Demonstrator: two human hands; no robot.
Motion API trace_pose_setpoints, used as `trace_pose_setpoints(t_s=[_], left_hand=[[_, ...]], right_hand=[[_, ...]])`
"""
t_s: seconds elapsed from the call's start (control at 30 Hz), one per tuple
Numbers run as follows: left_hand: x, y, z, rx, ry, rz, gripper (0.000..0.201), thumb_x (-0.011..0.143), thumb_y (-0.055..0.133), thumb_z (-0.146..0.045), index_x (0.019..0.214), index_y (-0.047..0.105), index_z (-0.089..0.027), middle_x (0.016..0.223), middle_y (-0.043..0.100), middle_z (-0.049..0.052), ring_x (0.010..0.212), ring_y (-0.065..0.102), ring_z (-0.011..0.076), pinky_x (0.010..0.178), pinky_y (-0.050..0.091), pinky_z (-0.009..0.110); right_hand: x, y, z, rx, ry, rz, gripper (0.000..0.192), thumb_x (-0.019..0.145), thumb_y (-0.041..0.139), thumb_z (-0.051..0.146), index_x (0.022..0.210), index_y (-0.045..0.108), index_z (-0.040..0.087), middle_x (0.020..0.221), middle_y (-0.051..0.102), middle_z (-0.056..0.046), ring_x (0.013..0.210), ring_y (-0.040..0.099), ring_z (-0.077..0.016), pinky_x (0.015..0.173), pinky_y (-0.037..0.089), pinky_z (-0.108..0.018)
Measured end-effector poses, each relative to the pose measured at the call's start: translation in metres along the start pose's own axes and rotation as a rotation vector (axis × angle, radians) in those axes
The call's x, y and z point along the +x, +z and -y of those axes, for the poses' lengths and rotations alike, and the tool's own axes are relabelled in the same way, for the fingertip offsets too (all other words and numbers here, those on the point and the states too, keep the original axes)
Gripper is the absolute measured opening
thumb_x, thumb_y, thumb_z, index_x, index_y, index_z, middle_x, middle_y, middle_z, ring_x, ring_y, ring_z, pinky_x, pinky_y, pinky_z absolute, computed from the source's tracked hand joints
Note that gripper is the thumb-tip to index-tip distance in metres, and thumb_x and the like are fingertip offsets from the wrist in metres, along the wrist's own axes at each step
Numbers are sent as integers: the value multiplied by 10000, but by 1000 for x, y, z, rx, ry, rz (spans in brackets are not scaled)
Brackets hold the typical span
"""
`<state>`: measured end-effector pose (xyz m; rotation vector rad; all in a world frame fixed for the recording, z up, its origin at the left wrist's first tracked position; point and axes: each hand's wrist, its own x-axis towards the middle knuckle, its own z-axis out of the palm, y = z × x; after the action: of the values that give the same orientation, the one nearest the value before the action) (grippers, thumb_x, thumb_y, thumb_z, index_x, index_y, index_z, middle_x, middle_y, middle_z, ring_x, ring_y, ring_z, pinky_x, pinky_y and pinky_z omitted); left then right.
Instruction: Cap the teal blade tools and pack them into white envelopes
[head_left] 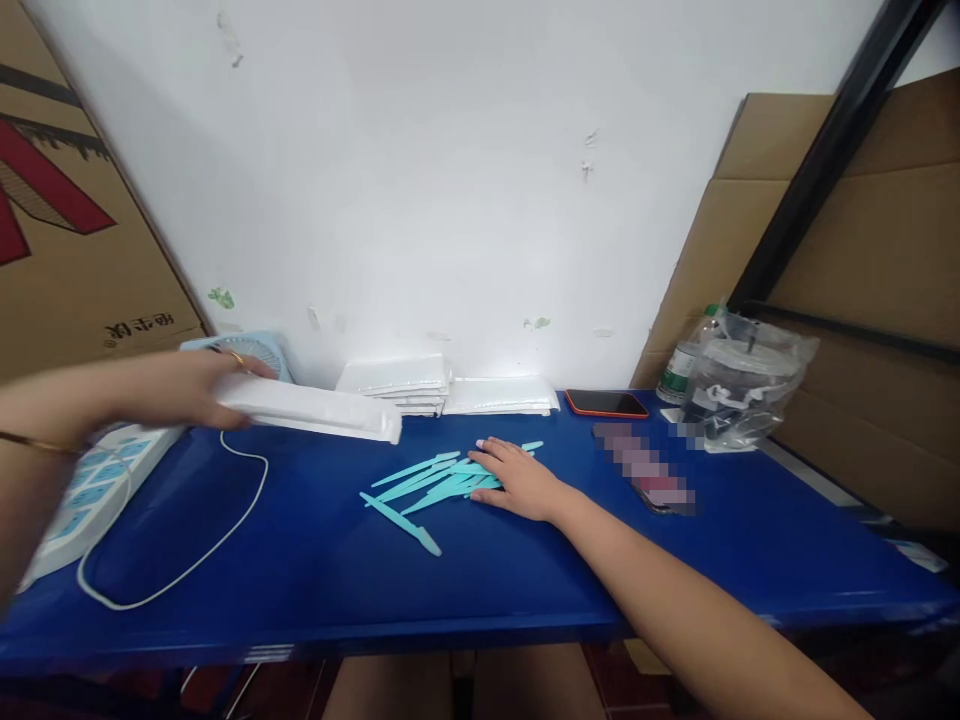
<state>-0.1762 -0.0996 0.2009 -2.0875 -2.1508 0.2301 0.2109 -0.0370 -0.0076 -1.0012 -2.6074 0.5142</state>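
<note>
My left hand (196, 388) is closed around 1 end of a long white packet (311, 409), held just above the blue tabletop (315, 560). My right hand (517, 478) lies flat and open on the pile of teal sticks (431, 482), gripping nothing. In my judgement the packet is light and flexible; support it nearer mid-length.
</note>
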Motion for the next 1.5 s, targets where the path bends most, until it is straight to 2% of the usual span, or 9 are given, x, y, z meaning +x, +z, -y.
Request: trace_pose_setpoints(t_s=[0.1, 0.27, 0.43, 0.57, 0.77, 1.03, 1.13, 1.3, 1.5], left_hand=[[8, 39, -31, -105, 130, 50, 582, 741, 499, -393, 1265, 435, -148, 1122, 595, 77, 1005, 542, 235, 843, 396, 270], [8, 102, -70, -138, 139, -184, 733, 726, 502, -587, 1347, 329, -239, 1433, 308, 130, 1324, 216, 349, 1033, 160, 549], [-17, 139, -116, -223, 524, -63, 982, 600, 573, -707, 1414, 163, -343, 1488, 218, 58, 1353, 168, 326, 1085, 34, 531], [-23, 154, -142, -316, 581, 3, 808, 783, 429, -637, 1435, 97, -294, 1504, 154, 60, 1363, 177, 258, 1106, 154, 417], [8, 164, -115, -229, 617, -12, 833, 754, 427, -684, 1429, 107, -313, 1508, 116, 72, 1368, 118, 312, 1082, 74, 539], [28, 175, -41, -157, 418, -196, 409, 899, 328, -461, 1279, 452, -373, 1433, 344, 16, 1314, 277, 266, 1046, 254, 460], [18, 167, -52, -191, 426, -241, 446, 881, 359, -492, 1296, 436, -347, 1387, 411, 23, 1262, 364, 248, 1037, 291, 416], [0, 164, -89, -226, 670, -90, 647, 846, 409, -555, 1413, 190, -334, 1498, 188, 7, 1358, 198, 247, 1108, 177, 410], [-7, 177, -107, -344, 656, -63, 557, 916, 324, -457, 1424, 149, -310, 1494, 171, -8, 1362, 186, 214, 1118, 193, 385]], right_hand=[[-1, -2, 4, 28, -2, -24, 695, 785, 462, 630, 1375, 355, 279, 1448, 315, -55, 1350, 199, -287, 1099, 155, -460], [-10, -31, -20, 155, 124, -170, 610, 833, 415, 582, 1365, 363, 290, 1441, 314, -67, 1336, 240, -252, 1087, 188, -459], [-27, -55, -59, 121, 200, 24, 1039, 454, 770, 566, 1365, 365, 273, 1414, 296, -120, 1304, 222, -363, 1030, 262, -517], [-25, -52, -59, 215, 170, 72, 949, 479, 778, 517, 1319, 434, 241, 1230, 439, -109, 1009, 508, -261, 837, 464, -394], [-17, -45, -39, 311, 101, 86, 758, 563, 760, 466, 1243, 509, 246, 1029, 508, -52, 779, 532, -159, 674, 478, -293], [-19, -49, -42, 225, 135, 57, 856, 511, 779, 501, 1276, 474, 267, 1101, 463, -58, 805, 510, -168, 717, 471, -314], [-19, -47, -45, 245, 149, 74, 845, 521, 767, 518, 1268, 483, 244, 1054, 463, -56, 783, 515, -164, 692, 478, -308], [-15, -44, -46, 276, 151, 90, 889, 524, 765, 520, 1304, 443, 240, 1116, 421, -68, 783, 509, -152, 699, 483, -304], [-7, -44, -35, 229, 71, 150, 830, 554, 752, 514, 1290, 458, 267, 1089, 425, -49, 844, 485, -164, 707, 457, -287]])
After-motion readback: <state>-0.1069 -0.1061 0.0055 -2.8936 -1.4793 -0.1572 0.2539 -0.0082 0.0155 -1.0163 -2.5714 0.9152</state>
